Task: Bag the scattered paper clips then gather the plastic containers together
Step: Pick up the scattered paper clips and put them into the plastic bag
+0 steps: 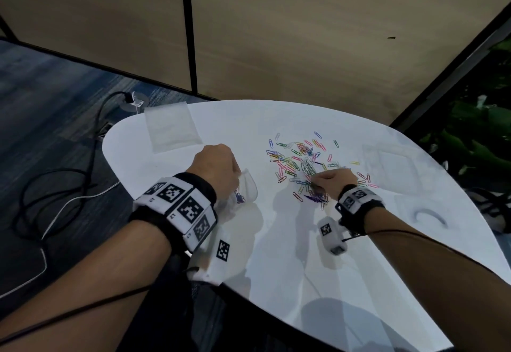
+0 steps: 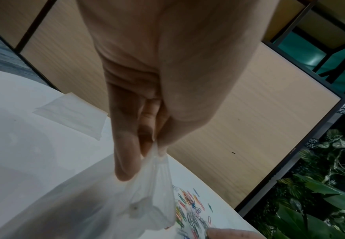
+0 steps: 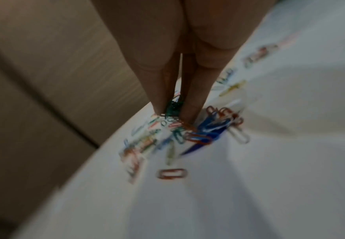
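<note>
Coloured paper clips [image 1: 301, 160] lie scattered across the middle of the white table [image 1: 276, 268]. My right hand [image 1: 329, 181] reaches into the pile from the near side, and its fingertips [image 3: 190, 116] pinch a small bunch of clips [image 3: 173, 105]. To the left, my left hand [image 1: 218, 166] pinches the rim of a clear plastic bag [image 1: 246, 188] and holds it above the table. A few clips show inside the bag. In the left wrist view the thumb and fingers [image 2: 146, 145] nip the bag's edge [image 2: 157, 177].
A stack of clear flat bags [image 1: 171, 127] lies at the table's far left edge. Clear plastic containers [image 1: 390, 163] sit at the right, and another clear one [image 1: 425, 216] nearer. Cables [image 1: 55, 185] run over the carpet to the left. Plants [image 1: 475, 136] stand at the right.
</note>
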Demonstrator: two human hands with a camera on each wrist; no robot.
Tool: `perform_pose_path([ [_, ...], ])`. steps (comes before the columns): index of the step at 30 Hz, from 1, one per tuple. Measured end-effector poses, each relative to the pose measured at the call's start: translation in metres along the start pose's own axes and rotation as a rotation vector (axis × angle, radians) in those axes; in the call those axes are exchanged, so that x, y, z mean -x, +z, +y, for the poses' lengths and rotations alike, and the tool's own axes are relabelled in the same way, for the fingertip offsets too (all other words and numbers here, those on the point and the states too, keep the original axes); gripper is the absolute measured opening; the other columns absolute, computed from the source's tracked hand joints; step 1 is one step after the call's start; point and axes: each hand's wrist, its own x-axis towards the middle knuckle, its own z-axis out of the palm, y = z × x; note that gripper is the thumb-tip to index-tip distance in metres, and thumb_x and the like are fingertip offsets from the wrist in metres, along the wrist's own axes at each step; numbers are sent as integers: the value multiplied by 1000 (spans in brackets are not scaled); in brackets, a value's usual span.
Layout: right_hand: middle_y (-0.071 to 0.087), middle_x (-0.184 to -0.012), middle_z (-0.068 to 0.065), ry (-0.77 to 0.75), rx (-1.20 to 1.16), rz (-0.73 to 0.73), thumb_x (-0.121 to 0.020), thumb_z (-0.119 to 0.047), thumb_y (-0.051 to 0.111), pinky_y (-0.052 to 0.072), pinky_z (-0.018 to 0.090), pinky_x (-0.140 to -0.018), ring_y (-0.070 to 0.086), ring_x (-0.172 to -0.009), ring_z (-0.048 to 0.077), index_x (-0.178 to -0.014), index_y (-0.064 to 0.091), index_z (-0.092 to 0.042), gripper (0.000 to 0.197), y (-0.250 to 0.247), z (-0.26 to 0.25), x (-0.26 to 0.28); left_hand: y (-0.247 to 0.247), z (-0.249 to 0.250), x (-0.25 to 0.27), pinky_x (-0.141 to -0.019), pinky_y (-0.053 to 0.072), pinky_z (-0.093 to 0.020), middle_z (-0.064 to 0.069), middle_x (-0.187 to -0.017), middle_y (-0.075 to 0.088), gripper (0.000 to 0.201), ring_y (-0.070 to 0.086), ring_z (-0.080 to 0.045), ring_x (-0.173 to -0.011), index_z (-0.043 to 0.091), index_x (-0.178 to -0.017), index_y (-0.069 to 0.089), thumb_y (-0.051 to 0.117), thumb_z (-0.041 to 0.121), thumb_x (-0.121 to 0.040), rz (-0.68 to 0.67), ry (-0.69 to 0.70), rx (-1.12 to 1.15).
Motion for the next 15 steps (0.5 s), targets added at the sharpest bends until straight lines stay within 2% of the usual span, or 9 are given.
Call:
perform_pose_path([
  [1,76,-86,-1,94,-211,-49,-74,-28,81,55,29,-88,72,-85,19,-84,80,-16,16,-3,3,-1,2,1,0,-80,57,-27,-7,-94,75,20,72,-26,-90,13,-98,75,58,7,-90,-1,0,3],
  [3,76,-96,12,219,-585,-120,-73,-21,82,59,37,-87,73,-90,24,-99,76,-5,31,-11,2,0,5,5,-1,-80,57,-27,-8,-92,74,21,72,-27,-91,13,-97,75,57,6,-90,-11,-6,13],
  [5,73,-102,18,259,-870,-173,-79,-11,78,60,32,-83,72,-93,26,-106,70,5,33,-18,-8,10,10,8,-3,-81,58,-28,-6,-82,69,20,72,-27,-91,13,-97,74,56,6,-91,-18,-8,23],
  [7,71,-105,19,243,-1073,-276,-83,-6,73,60,28,-81,72,-97,26,-107,67,7,27,-28,-21,27,17,18,-5,-81,59,-30,-2,-74,64,19,73,-27,-90,12,-96,73,56,6,-91,-20,-2,31],
  [9,71,-105,18,202,-1151,-409,-87,-5,69,59,26,-80,72,-97,25,-106,67,7,23,-24,-44,51,20,17,-8,-81,60,-32,-3,-77,67,18,73,-28,-88,12,-94,72,55,5,-91,-22,-7,57],
  [12,72,-95,15,119,-1139,-552,-90,-3,63,59,25,-80,72,-90,21,-101,67,8,15,-17,-69,87,27,27,-11,-83,61,-38,-9,-91,74,17,74,-29,-84,13,-87,73,57,7,-91,4,6,116],
  [13,72,-93,15,91,-1104,-571,-90,-1,62,59,26,-80,71,-87,22,-100,67,8,14,-14,-75,96,29,31,-12,-82,62,-39,-10,-92,74,17,74,-30,-83,13,-85,73,58,7,-91,15,14,135],
  [15,71,-90,17,49,-957,-518,-88,1,64,60,27,-80,70,-81,24,-98,68,9,13,-5,-78,104,34,39,-13,-79,62,-40,-11,-89,75,18,75,-30,-78,10,-84,75,59,5,-89,29,28,151],
])
